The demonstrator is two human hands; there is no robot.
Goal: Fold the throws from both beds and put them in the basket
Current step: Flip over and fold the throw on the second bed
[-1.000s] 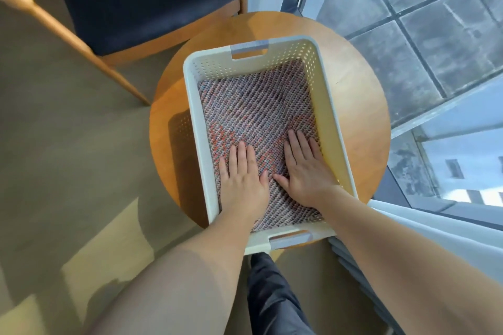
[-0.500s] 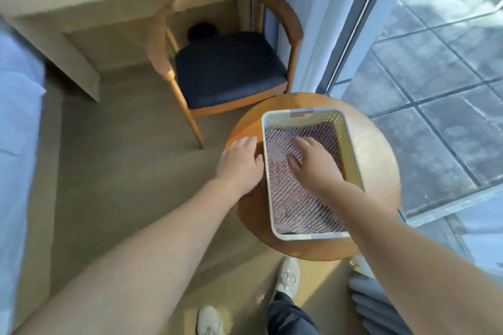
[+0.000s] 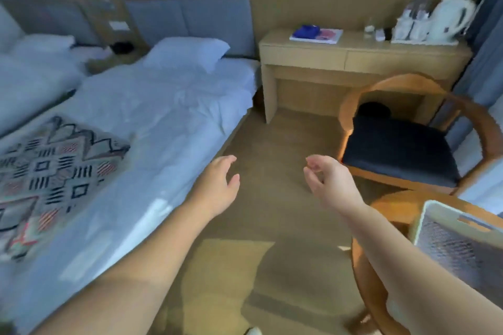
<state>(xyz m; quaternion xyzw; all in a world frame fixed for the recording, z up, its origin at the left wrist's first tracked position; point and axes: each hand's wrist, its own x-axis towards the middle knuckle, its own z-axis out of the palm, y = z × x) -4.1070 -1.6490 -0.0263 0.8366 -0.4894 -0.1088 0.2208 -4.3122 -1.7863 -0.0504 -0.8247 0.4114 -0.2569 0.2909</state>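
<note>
Moved: both grips have left the basket [image 3: 435,209], and the head view has swung from it toward the near bed [image 3: 163,117].
Left grip [image 3: 217,185]: spread and relaxed, holding nothing, over the floor just beside the bed's edge.
Right grip [image 3: 329,179]: fingers loosely curled, holding nothing, near centre.
Patterned throw [image 3: 54,177]: flat on the bed at 9 o'clock, not yet folded.
Folded throw [image 3: 449,247]: inside the basket at 4 o'clock, on the round desk [image 3: 392,204].
Step in hand: probably reaching for the second throw.
Doing it well: take two corners of one edge, one per grip, lift clear of the sheet, match corners before each fold, and keep it narrow enough for the basket.
</note>
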